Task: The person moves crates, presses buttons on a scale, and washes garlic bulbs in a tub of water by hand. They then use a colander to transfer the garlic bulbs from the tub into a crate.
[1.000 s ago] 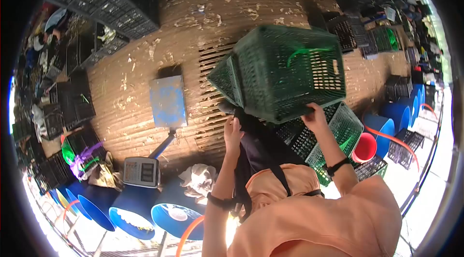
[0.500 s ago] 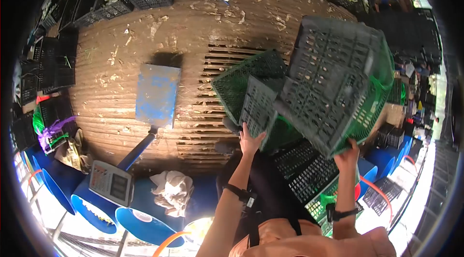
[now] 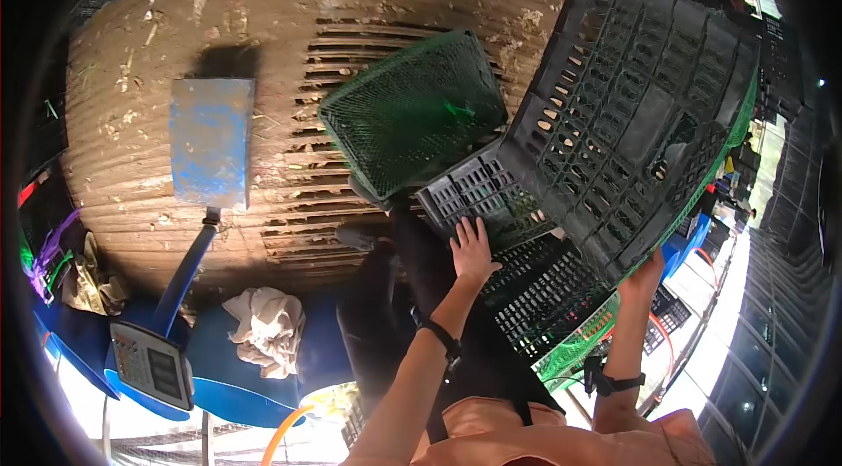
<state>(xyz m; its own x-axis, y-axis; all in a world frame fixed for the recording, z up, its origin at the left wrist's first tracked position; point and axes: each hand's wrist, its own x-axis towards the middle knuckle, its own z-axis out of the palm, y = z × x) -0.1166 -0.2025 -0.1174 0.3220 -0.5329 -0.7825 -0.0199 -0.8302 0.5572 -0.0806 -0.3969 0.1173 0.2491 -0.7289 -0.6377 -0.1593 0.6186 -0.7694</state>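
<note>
We see left hand [image 3: 474, 254] spread-fingered at the smaller crate [image 3: 474, 190]; right hand [image 3: 643, 277] gripping the big black crate [image 3: 647, 106] by its lower edge, tilted, at right; green basket [image 3: 412, 111] further left, on slats [image 3: 303, 234].

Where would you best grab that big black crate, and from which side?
Probably by two edges of the black crate: the near one, where the right hand is, and the long left one, with the left hand coming from the left. The crate is tilted, its broad slotted face turned towards the camera, so its straight edges look easiest to wrap fingers around.
</note>
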